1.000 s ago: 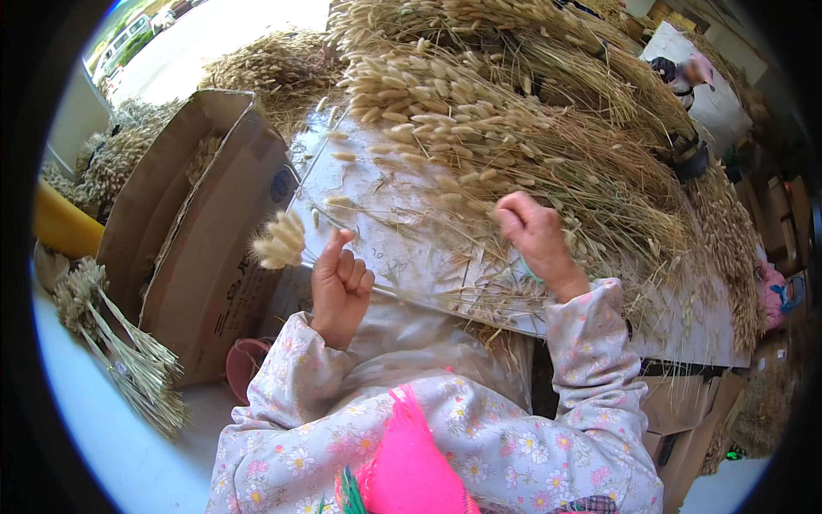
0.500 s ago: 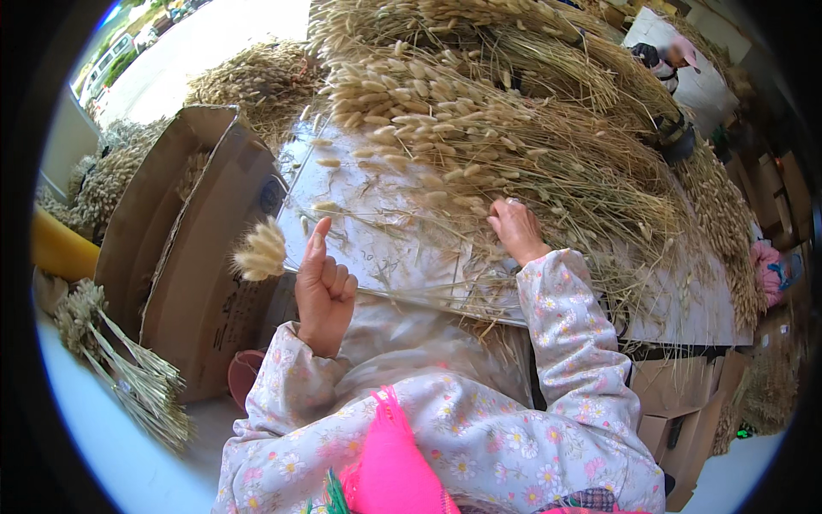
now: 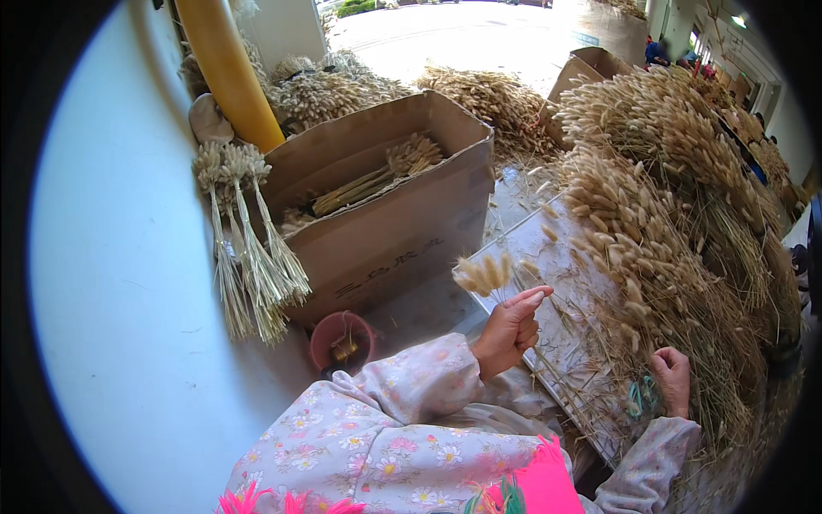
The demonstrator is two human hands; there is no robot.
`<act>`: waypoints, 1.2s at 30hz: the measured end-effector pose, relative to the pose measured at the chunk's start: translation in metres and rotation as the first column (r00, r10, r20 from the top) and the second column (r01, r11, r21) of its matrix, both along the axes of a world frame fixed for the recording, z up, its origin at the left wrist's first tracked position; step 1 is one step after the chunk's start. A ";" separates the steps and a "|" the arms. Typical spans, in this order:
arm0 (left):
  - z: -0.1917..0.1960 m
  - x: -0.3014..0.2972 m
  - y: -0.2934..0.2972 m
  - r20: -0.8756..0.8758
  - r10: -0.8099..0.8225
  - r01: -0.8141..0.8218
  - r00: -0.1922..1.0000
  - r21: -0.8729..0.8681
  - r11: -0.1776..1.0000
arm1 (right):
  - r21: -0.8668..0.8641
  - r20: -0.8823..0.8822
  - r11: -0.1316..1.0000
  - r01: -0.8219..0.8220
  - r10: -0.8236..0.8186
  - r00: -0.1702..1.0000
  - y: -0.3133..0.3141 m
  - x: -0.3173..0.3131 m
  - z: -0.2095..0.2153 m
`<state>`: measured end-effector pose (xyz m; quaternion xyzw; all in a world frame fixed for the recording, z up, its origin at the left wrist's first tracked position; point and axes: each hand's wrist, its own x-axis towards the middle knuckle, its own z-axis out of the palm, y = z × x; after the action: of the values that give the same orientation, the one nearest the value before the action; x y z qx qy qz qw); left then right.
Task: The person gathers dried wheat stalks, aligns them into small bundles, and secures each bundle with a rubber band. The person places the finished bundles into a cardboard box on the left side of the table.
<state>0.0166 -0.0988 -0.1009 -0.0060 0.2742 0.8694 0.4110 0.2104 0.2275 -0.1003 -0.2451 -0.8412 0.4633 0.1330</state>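
My left hand [image 3: 512, 332] is closed round a small bunch of dried bunny-tail grass [image 3: 484, 276], its pale fluffy heads showing past the fingers on the left and thin stems hanging below the fist. Over the table's right part, my right hand [image 3: 671, 377] has its fingers curled in at the edge of a large heap of dried bunny-tail grass [image 3: 651, 223]. What those fingers hold, if anything, is hidden. A tangle of teal string [image 3: 640, 396] lies just left of that hand. Loose stems and heads are strewn over the white tabletop [image 3: 548, 265].
An open cardboard box [image 3: 385, 248] with some grass bundles [image 3: 364, 184] inside stands left of the table. Below it sits a reddish bucket [image 3: 342, 341]. Tied bundles [image 3: 248, 248] lean by the white wall, near a yellow pipe [image 3: 227, 73]. More grass [image 3: 488, 103] is piled behind the box.
My view has swung left, bringing the box, bucket and wall bundles further into sight. The left hand still holds its bunch; the right hand stays near the heap, with teal string now showing beside it.
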 end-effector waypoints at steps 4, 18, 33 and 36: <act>0.000 -0.002 -0.002 -0.010 -0.016 0.016 1.000 0.011 1.000 | -0.002 0.003 0.986 0.164 -0.164 0.986 -0.008 -0.004 0.017; 0.021 0.001 0.003 -0.088 -0.026 0.019 0.996 -0.076 0.997 | 0.222 -0.180 0.973 -0.059 0.101 0.978 -0.119 -0.042 0.059; 0.023 0.005 0.010 -0.050 -0.016 0.014 0.999 -0.040 0.999 | 0.537 -0.139 0.836 -0.114 0.221 0.965 -0.154 -0.029 0.030; 0.017 -0.005 0.006 -0.036 0.025 -0.024 0.999 0.002 1.000 | 0.648 -0.060 0.759 -0.063 0.133 0.989 -0.133 -0.001 0.025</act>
<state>0.0115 -0.0927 -0.0842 0.0068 0.2809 0.8745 0.3952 0.2090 0.0950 -0.0754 -0.1165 -0.9527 0.1649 0.2272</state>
